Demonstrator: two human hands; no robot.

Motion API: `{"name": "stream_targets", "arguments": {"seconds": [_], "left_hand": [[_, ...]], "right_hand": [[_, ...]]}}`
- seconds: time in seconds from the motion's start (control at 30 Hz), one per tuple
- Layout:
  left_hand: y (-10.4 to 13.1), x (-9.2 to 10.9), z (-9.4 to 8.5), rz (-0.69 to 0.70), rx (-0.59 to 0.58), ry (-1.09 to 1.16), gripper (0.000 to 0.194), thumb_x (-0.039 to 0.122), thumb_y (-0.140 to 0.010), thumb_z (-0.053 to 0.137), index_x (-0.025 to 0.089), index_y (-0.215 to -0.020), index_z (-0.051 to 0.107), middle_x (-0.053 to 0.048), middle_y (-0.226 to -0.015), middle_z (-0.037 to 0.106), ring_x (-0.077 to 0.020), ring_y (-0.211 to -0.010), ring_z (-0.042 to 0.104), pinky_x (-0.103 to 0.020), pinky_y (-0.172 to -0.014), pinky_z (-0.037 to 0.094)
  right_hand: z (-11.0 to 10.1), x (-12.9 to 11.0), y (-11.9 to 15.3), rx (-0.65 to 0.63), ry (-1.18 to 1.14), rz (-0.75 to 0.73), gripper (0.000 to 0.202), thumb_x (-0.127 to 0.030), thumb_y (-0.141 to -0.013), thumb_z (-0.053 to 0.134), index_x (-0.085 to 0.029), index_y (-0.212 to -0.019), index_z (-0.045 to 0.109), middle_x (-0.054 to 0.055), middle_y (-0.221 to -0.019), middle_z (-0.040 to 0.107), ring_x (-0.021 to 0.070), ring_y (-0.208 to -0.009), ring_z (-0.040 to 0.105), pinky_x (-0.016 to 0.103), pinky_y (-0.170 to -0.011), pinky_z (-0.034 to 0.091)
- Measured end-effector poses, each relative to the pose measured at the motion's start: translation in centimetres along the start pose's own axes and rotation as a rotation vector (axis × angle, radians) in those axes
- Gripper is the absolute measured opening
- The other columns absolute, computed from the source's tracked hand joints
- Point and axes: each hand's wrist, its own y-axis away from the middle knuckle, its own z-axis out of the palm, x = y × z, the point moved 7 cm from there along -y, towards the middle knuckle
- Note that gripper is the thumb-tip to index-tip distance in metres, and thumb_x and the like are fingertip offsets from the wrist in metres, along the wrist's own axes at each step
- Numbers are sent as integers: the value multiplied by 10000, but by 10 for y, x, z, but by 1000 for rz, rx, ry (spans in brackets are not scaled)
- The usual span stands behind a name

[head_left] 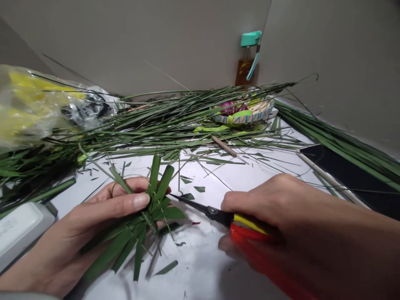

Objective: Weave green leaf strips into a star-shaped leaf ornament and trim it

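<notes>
My left hand [109,212] pinches a woven piece of green leaf strips [156,208] between thumb and fingers, its strips fanning out up, right and down. My right hand [281,225] is closed round the red and yellow handles of the scissors [215,213]. The dark blades point left, their tip beside the woven piece near its upper right strips. Whether the tip touches a strip, I cannot tell. Small leaf cuttings [199,189] lie on the white surface between and below the hands.
Long green leaves [156,116] lie across the back. Behind are a small woven basket [246,114] and a bottle [246,68]. A brown-handled tool [224,146] lies mid-table. Plastic bag [40,104] and white box [21,229] are left; a dark tablet [346,175] is right.
</notes>
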Motion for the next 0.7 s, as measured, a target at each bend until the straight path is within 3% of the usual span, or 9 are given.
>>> {"name": "stream_targets", "arguments": {"seconds": [0.1,0.23,0.33,0.43,0.53,0.6,0.7], "left_hand": [[1,3,3,-8,-14,30,462,257,-303,1009,257,-699,770,-51,-693,824,-270,-590,784,-296,-524,650],[7,4,13,-13,-132,78,379,245,-393,994,261,-693,763,-59,-639,810,-253,-553,767,-298,-512,636],[10,1,9,-22,-126,25,382,300,-423,997,275,-727,768,-56,-656,814,-256,-574,769,-305,-525,637],[10,-3,4,-13,-82,-46,417,339,-404,1008,294,-744,771,-22,-664,805,-235,-582,758,-290,-528,632],[9,-6,7,18,-110,-91,420,367,-410,1005,284,-761,790,-13,-664,790,-217,-548,734,-279,-504,619],[8,-9,10,31,-147,-135,417,391,-419,1001,278,-767,802,-27,-696,800,-217,-529,726,-281,-490,613],[7,-13,14,51,-205,-225,395,439,-468,982,289,-791,812,-48,-750,821,-245,-581,753,-299,-535,631]], "right_hand": [[-5,5,-8,-31,12,89,246,-300,-868,625,-224,-636,589,-14,-566,562,115,-466,461,237,-418,297],[-26,2,-17,205,-105,38,346,-493,-874,657,-237,-644,618,-8,-533,544,126,-446,427,247,-400,294],[-34,4,-19,336,-374,39,337,-471,-803,746,-249,-620,571,-34,-501,511,113,-413,397,238,-363,282],[-28,8,-20,327,-685,108,265,-408,-700,832,-261,-727,613,-37,-528,599,132,-399,495,245,-353,378],[-17,6,-21,288,-849,155,354,-366,-628,893,-266,-863,649,-4,-691,741,164,-483,619,257,-416,491],[-9,1,-23,269,-916,159,384,-311,-618,908,-274,-904,654,-10,-767,766,164,-548,664,248,-468,529],[1,-7,-26,253,-1003,146,349,-216,-626,878,-254,-864,626,-27,-725,745,137,-533,651,233,-494,538]]}}
